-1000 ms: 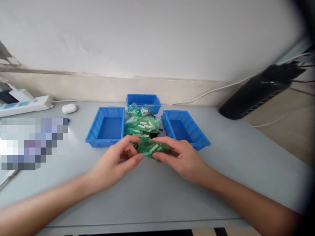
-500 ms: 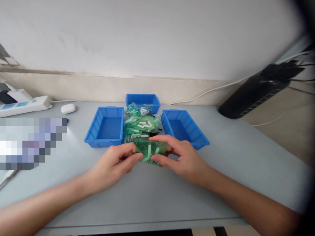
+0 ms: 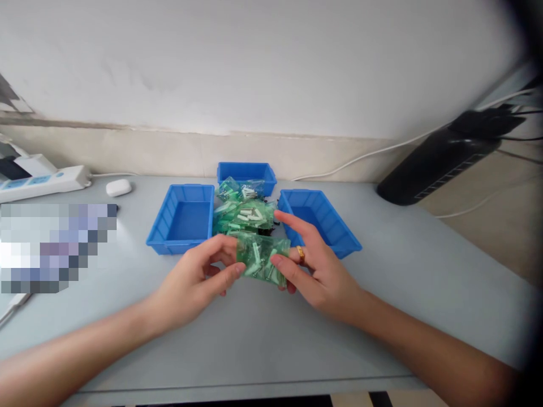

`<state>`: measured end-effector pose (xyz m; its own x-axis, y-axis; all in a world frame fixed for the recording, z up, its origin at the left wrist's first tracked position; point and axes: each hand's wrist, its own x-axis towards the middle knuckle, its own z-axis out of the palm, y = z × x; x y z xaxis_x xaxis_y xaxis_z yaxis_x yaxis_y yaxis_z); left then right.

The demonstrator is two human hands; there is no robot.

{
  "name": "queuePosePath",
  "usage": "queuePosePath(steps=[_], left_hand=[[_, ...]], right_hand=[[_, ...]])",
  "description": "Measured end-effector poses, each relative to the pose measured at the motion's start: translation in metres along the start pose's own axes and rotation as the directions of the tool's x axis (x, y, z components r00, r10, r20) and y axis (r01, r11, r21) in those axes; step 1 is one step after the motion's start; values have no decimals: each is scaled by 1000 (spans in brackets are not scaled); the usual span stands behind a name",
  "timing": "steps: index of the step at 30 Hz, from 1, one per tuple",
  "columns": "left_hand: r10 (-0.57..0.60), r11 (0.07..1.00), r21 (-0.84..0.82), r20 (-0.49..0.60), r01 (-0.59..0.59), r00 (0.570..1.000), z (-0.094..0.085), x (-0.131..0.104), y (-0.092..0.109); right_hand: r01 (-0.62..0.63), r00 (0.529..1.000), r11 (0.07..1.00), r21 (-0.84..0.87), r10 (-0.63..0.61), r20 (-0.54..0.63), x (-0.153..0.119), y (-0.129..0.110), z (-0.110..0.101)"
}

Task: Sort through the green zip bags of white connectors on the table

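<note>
Between my two hands is a small green see-through plastic bag [image 3: 263, 261] with pale wall plugs and screws inside. My left hand [image 3: 207, 270] is closed on its left edge, thumb in front and fingers behind. On the right side, my right hand [image 3: 316, 265] pinches the bag with its thumb against the fingers behind, while the index finger is raised off it. A gold ring [image 3: 301, 254] shows on a right finger. Just beyond the held bag lies a pile of similar green bags [image 3: 246, 213], partly hidden by it.
Blue bins stand around the pile: a left bin [image 3: 199, 247], a back bin [image 3: 246, 168] and a right bin [image 3: 345, 244]. A white earbud case [image 3: 118, 187], a power strip [image 3: 68, 180] and a pixelated item [image 3: 55, 243] are at left. A black bottle [image 3: 436, 161] stands at right.
The bag has turned flatter toward me, showing more of its contents. My right index finger has lifted from its top edge, and the right thumb has moved slightly right and up.
</note>
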<state>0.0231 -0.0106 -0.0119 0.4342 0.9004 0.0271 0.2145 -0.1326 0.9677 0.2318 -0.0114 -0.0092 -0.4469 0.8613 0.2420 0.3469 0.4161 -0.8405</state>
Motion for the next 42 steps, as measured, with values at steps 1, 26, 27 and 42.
queuePosePath(steps=[1, 26, 27, 42], left_hand=[[0, 998, -58, -18, -1, 1000, 1, 0, -1], [101, 970, 230, -121, -71, 987, -4, 0, 1], [97, 970, 234, -125, -66, 987, -4, 0, 0], [60, 952, 305, -61, -39, 996, -6, 0, 6]], right_hand=[[-4, 1000, 1000, 4, 4, -1, 0, 1, 0], [77, 985, 986, -148, -52, 167, 2, 4, -10], [76, 984, 986, -146, -50, 171, 2, 4, -10], [-23, 974, 984, -178, 63, 218, 5, 1, -7]])
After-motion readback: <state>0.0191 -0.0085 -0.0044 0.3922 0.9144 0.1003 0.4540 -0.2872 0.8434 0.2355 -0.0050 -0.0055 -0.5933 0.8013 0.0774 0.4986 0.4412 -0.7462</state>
